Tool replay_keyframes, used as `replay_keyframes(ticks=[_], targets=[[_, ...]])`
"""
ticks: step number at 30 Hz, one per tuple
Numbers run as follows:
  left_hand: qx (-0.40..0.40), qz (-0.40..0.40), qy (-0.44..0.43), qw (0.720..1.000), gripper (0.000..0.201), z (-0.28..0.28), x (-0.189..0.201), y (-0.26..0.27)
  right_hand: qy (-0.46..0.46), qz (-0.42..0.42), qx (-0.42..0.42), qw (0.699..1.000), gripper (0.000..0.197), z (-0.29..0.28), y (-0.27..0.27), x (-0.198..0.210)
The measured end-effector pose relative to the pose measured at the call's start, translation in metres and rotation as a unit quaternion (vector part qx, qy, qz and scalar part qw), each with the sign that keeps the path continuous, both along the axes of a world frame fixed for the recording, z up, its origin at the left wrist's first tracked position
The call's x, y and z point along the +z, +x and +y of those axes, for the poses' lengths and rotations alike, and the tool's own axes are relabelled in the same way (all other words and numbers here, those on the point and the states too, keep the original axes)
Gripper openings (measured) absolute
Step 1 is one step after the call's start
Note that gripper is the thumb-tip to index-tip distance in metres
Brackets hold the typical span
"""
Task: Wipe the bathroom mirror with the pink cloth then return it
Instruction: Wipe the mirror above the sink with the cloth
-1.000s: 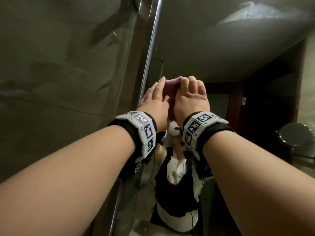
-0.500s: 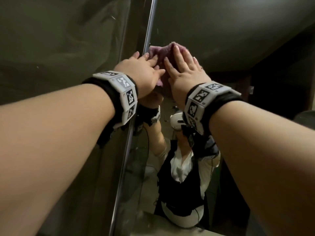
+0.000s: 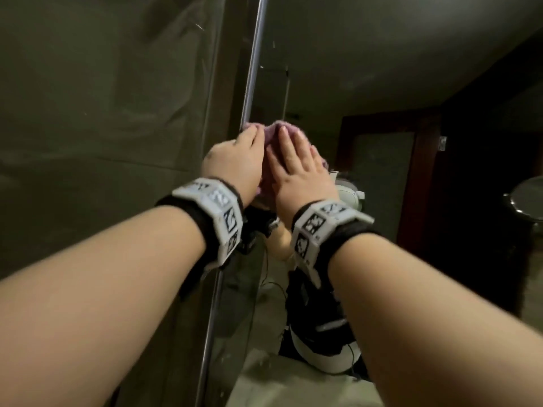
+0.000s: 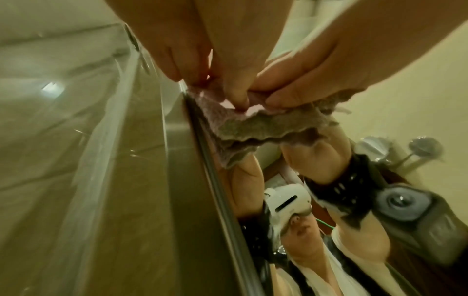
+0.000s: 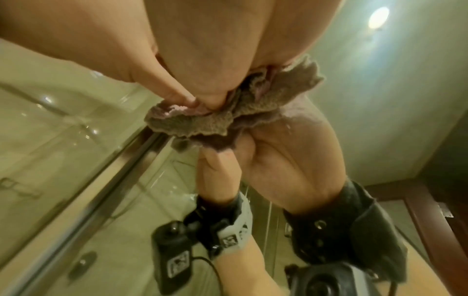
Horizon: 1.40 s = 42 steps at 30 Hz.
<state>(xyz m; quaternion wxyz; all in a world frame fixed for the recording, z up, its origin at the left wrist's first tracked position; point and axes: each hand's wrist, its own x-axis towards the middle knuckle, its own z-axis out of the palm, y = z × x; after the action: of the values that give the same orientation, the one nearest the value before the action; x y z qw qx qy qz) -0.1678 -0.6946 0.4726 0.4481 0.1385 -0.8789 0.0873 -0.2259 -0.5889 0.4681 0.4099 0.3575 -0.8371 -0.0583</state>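
Note:
The pink cloth (image 3: 273, 132) lies bunched against the bathroom mirror (image 3: 382, 83), right beside its metal left frame (image 3: 255, 54). My left hand (image 3: 235, 160) presses the cloth's left part, its fingertips reaching the frame. Beside it, my right hand (image 3: 296, 163) lies flat on the cloth with straight fingers. In the left wrist view the cloth (image 4: 253, 128) bulges in wavy folds under both hands. The right wrist view shows the cloth (image 5: 202, 124) crumpled under my palm, with both hands reflected below it.
A dark tiled wall (image 3: 102, 113) runs along the left of the frame. A round stand mirror (image 3: 529, 201) sits at the far right. A pale counter edge (image 3: 279, 386) shows at the bottom. The glass reflects a person in a headset and a brown doorway.
Both hands went up the mirror with the cloth, then came back down and slid left until the cloth met the metal frame.

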Motion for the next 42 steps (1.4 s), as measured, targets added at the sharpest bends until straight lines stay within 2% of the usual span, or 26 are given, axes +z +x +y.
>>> replay_keyframes(ticks=[2,4,8,11,15,20,22,25,28,32,34,39,42], targets=[[0.019,-0.018,-0.031,0.999,0.081,0.001,-0.018,-0.001,0.005,0.013,0.008,1.0,0.073,0.008,-0.003,-0.015],[0.039,-0.038,-0.034,0.998,0.076,0.006,-0.02,0.003,0.029,0.033,-0.002,0.999,0.073,0.017,-0.004,-0.012],[0.011,-0.038,-0.04,0.998,0.078,0.03,0.018,-0.001,-0.012,0.005,-0.027,1.0,0.082,0.039,-0.003,0.032],[0.005,-0.067,-0.016,0.998,0.081,0.049,0.039,-0.007,-0.026,-0.016,-0.056,0.998,0.084,0.051,-0.005,0.043],[0.021,-0.078,-0.042,0.996,0.08,0.048,0.021,-0.003,-0.065,-0.032,-0.03,0.997,0.075,0.043,-0.005,0.01],[0.046,-0.126,-0.048,0.99,0.079,0.023,-0.044,0.008,0.015,-0.013,-0.02,1.0,0.071,0.035,-0.003,-0.044],[0.063,-0.127,-0.07,0.987,0.076,0.015,-0.046,0.009,0.042,0.012,-0.018,0.999,0.069,0.036,-0.003,-0.039],[0.068,-0.13,-0.055,0.988,0.073,0.016,-0.039,0.014,0.043,0.009,-0.021,0.999,0.07,0.029,-0.001,-0.031],[0.084,-0.138,-0.053,0.985,0.07,0.009,-0.055,0.016,0.021,-0.001,-0.02,1.0,0.075,0.009,0.0,-0.061],[0.103,-0.184,-0.106,0.972,0.059,-0.005,-0.099,0.016,0.008,-0.026,0.012,1.0,0.072,-0.005,0.004,-0.118],[0.117,-0.198,-0.117,0.966,0.059,-0.007,-0.11,0.014,0.021,-0.021,0.014,0.999,0.07,-0.002,-0.002,-0.127],[0.121,-0.2,-0.133,0.963,0.059,-0.004,-0.105,0.018,0.035,0.026,0.018,0.999,0.068,-0.001,-0.005,-0.118],[0.102,-0.196,-0.112,0.969,0.058,-0.007,-0.13,0.014,0.001,-0.003,0.01,1.0,0.071,-0.005,0.0,-0.153]])
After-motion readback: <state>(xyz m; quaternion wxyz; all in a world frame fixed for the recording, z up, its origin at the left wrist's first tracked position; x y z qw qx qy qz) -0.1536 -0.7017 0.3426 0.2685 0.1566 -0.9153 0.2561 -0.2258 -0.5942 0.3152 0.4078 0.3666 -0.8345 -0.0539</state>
